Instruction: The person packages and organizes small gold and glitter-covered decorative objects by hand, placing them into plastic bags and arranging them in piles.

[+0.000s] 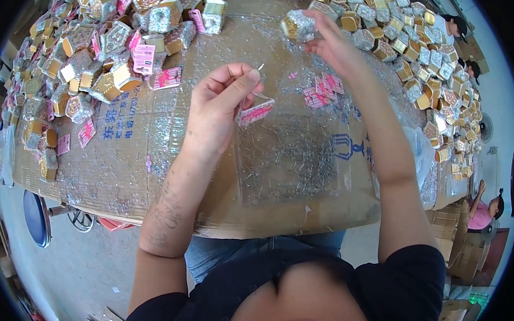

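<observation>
Left hand (216, 109) pinching pink tag (256, 112), right hand (333, 45) perhaps gripping glittery box (297, 26)

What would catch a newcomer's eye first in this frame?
The two hands at the centre of the cardboard-covered table: the left hand pinches a thin string with a pink tag hanging from it, while the right hand lifts a glittery silver ornament. Heaps of similar glittery gold-and-silver ornaments fill the far left and far right, and a small pile of pink tags lies between the hands.
</observation>
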Action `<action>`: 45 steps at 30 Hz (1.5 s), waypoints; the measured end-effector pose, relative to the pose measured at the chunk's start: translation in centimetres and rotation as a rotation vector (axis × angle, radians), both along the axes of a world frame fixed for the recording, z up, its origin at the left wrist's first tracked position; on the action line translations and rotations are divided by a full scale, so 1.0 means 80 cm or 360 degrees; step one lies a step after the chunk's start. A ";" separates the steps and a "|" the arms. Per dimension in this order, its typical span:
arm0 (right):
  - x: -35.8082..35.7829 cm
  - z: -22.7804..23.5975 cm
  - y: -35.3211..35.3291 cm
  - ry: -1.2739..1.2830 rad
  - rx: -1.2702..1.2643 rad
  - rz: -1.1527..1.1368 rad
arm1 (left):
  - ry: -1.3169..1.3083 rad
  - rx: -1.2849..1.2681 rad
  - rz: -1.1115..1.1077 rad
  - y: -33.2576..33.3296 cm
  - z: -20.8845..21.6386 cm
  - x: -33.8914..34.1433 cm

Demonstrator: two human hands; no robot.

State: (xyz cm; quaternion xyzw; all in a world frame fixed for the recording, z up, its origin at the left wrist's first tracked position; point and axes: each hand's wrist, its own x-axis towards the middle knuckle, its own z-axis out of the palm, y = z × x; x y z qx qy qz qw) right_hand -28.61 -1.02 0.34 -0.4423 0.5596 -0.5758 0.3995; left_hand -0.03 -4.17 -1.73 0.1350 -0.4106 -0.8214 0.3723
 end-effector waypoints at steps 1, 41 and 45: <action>0.019 0.005 0.024 -0.0002 0.0007 -0.0016 | -0.0020 -0.0059 0.0012 0.001 0.001 0.000; 0.167 -0.003 0.172 0.1587 -0.0247 -0.0511 | -0.0573 -0.2554 0.0827 0.058 0.008 -0.013; 0.171 0.002 0.174 0.1737 -0.0225 -0.0570 | -0.0567 -0.2588 0.0850 0.057 0.007 -0.013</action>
